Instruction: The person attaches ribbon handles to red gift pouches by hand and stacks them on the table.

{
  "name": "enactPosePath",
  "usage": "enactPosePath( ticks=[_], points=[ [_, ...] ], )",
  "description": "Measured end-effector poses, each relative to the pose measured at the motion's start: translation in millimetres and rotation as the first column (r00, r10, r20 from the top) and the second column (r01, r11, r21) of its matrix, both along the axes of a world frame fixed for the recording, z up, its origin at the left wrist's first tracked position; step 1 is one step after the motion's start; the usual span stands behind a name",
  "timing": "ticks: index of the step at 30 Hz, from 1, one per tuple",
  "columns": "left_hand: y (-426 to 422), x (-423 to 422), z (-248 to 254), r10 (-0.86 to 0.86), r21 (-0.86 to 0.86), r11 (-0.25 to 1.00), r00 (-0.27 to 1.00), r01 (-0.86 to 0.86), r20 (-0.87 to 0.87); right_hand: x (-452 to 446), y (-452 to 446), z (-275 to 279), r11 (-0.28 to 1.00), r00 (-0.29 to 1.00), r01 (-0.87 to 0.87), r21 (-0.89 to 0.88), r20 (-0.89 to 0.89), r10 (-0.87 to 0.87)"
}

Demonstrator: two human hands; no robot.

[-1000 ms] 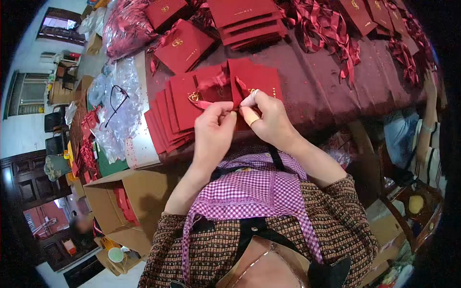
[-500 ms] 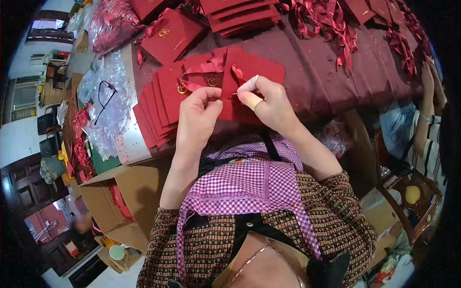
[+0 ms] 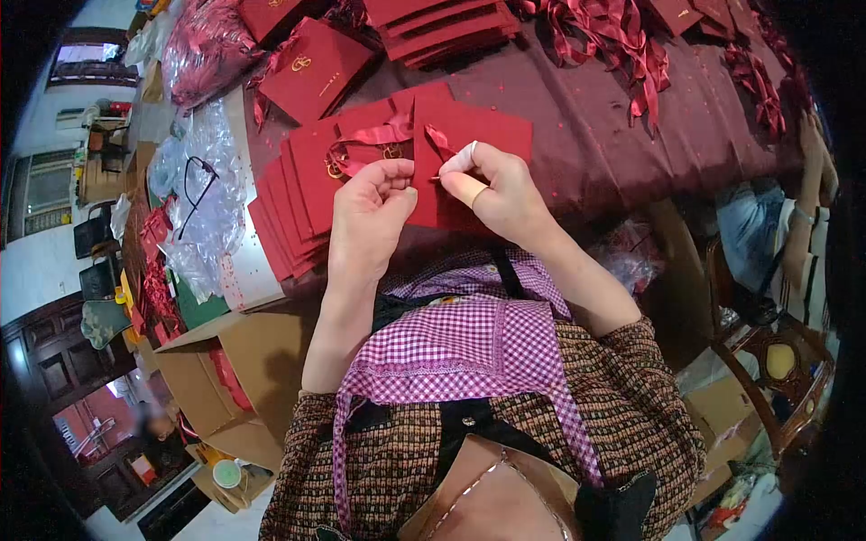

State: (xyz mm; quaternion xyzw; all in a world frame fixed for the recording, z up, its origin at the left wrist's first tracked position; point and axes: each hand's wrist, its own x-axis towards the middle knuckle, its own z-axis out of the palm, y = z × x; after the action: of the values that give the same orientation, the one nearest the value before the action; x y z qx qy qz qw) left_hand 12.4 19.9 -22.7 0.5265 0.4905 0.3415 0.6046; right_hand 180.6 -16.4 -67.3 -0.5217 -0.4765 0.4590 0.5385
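Apparently, a pale tip point(image 3: 437, 178) is being pinched by the right hand point(image 3: 498, 185); the grip of the left hand point(image 3: 372, 209) cannot be told. Beyond, at one o'clock, the red gift bag point(image 3: 487, 135) is being handled; creasing is being risked should its ribbon point(image 3: 435, 138) be overpulled.

Specs point(image 3: 198, 204) on plastic point(image 3: 216, 234) L of bag stack point(image 3: 302, 185), ribbons point(image 3: 643, 72) on tbl point(image 3: 577, 153) far R.
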Motion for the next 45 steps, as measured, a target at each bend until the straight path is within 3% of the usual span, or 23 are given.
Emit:
enactPosePath(
  ticks=[4,6,21,24,29,30,32,35,36,37,38,39,41,42,44,45],
  points=[
    [0.9,-1.0,-3.1,-0.001,0.004,1.000,1.000,0.001,0.001,-0.2,-4.4,-2.2,0.998,0.996,-0.050,0.038,0.071,0.047],
    [0.3,-0.7,-4.1,-0.006,0.023,1.000,1.000,0.007,-0.020,-0.5,-5.7,-1.9,0.988,0.979,-0.047,0.149,0.202,0.016],
    [-0.7,-2.2,-3.9,-0.071,0.156,0.982,0.973,0.107,-0.218,-9.1,-7.7,1.1,0.943,0.934,-0.008,0.334,0.339,-0.113],
    [-1.1,-2.9,-8.8,-0.071,0.232,0.962,0.951,0.145,-0.301,-13.3,-6.5,1.4,0.867,0.866,-0.048,0.497,0.453,-0.212],
    [-5.4,6.8,6.2,0.002,0.317,0.931,0.868,0.179,-0.497,-13.4,-11.5,18.3,0.868,0.670,-0.208,0.451,0.712,-0.209],
    [-6.9,8.2,2.4,0.012,0.289,0.950,0.906,0.122,-0.422,-13.9,-11.5,16.8,0.863,0.598,-0.257,0.434,0.774,-0.211],
    [-5.8,5.6,-7.8,0.072,0.481,0.856,0.879,0.188,-0.471,-16.0,-12.0,19.6,0.862,0.570,-0.268,0.431,0.792,-0.219],
    [-9.9,5.5,-1.7,0.094,0.525,0.816,0.842,0.241,-0.532,-15.7,-9.9,23.6,0.846,0.494,-0.315,0.431,0.835,-0.242],
    [-9.5,5.5,-1.5,0.154,0.643,0.710,0.826,0.289,-0.542,-16.0,-9.2,21.8,0.842,0.498,-0.319,0.435,0.833,-0.241],
    [-9.0,3.5,-2.8,0.167,0.650,0.707,0.828,0.279,-0.536,-17.1,-8.8,23.1,0.839,0.503,-0.324,0.438,0.831,-0.240],
    [-8.8,1.2,-5.1,0.107,0.585,0.775,0.863,0.238,-0.493,-17.1,-10.9,28.5,0.853,0.583,-0.289,0.434,0.787,-0.203],
    [-8.5,0.0,-4.4,0.050,0.511,0.835,0.897,0.204,-0.440,-17.5,-8.7,25.1,0.847,0.580,-0.298,0.440,0.788,-0.205],
    [-9.5,-3.2,4.1,0.039,0.492,0.848,0.903,0.196,-0.427,-16.6,-4.4,14.0,0.888,0.808,-0.116,0.444,0.562,-0.175],
    [-8.2,-7.4,7.2,-0.032,0.413,0.886,0.916,0.212,-0.401,-12.3,-6.0,22.8,0.929,0.868,-0.119,0.352,0.491,-0.075],
    [-2.5,-15.9,8.9,-0.148,0.257,0.940,0.948,0.222,-0.281,-7.5,-7.6,25.9,0.928,0.882,-0.117,0.355,0.466,-0.067],
    [-0.2,-19.0,10.1,-0.154,0.261,0.938,0.949,0.228,-0.276,-5.9,-9.2,26.7,0.931,0.900,-0.108,0.348,0.432,-0.057]
  ],
)
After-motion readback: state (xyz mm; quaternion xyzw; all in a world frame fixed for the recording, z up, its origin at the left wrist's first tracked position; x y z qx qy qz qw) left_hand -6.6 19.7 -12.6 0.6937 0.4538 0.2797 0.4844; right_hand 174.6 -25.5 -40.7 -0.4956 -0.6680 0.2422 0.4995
